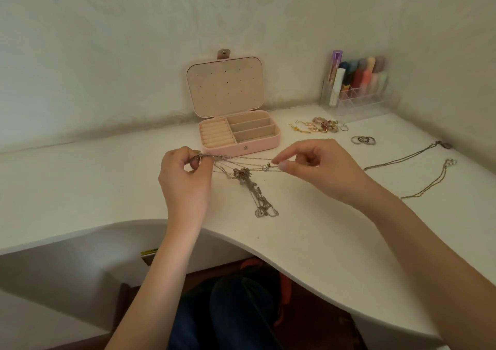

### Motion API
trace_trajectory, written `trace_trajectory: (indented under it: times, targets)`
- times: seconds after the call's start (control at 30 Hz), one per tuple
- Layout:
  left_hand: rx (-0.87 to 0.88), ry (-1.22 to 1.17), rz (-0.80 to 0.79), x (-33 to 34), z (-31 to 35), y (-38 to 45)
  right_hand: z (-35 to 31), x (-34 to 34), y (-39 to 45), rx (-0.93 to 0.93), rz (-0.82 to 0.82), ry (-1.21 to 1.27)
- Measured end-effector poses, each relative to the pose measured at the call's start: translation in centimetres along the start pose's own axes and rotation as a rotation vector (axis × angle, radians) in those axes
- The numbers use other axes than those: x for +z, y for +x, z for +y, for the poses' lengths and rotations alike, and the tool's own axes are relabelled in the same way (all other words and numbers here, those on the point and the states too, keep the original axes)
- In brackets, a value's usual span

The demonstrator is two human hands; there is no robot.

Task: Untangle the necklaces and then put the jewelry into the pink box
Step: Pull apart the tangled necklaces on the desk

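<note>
A tangle of thin silver necklaces (245, 178) stretches between my hands just above the white desk (80, 183), with a knotted bunch and pendants trailing down onto the desk. My left hand (185, 180) pinches the chains at their left end. My right hand (319, 170) pinches a chain near its clasp on the right. Behind them the pink box (241, 145) stands open, lid upright, its ring rolls and compartments holding nothing. A loose necklace (421, 172) lies on the desk to the right.
Earrings and a beaded bracelet (319, 125) lie right of the box, with rings (363, 140) nearby. A clear organiser with lipsticks (357, 86) sits in the back right corner. The desk's curved front edge runs below my wrists; my legs show under it.
</note>
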State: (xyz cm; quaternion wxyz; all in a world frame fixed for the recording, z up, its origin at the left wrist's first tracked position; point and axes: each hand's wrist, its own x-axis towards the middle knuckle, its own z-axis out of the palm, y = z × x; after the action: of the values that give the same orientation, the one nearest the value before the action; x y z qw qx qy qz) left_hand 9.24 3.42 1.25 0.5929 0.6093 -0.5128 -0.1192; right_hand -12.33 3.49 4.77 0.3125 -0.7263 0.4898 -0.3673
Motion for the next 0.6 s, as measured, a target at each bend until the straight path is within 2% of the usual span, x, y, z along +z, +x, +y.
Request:
trace_trajectory:
  times: [0.17, 0.23, 0.3, 0.4, 0.5, 0.6]
  targets:
    - [0.063, 0.006, -0.033, 0.1, -0.1, 0.0, 0.3, 0.1, 0.1, -0.004, 0.215, -0.139]
    - [0.126, 0.025, -0.055, 0.2, -0.2, 0.0, 0.3, -0.1, 0.2, -0.003, 0.306, -0.099]
    - [0.159, 0.015, -0.103, 0.3, -0.2, -0.1, 0.1, -0.4, 0.3, 0.001, 0.329, 0.126]
    - [0.146, 0.014, -0.187, 0.5, 0.1, -0.1, -0.7, -0.4, 0.1, 0.110, 0.266, 0.529]
    - [0.019, -0.073, -0.312, 0.8, 0.7, 0.1, -0.8, -0.5, 0.1, 0.187, 0.230, 0.666]
    - [-0.306, -0.448, -0.404, 0.8, 1.6, 0.4, -0.7, -0.8, 0.3, 0.219, 0.232, 0.760]
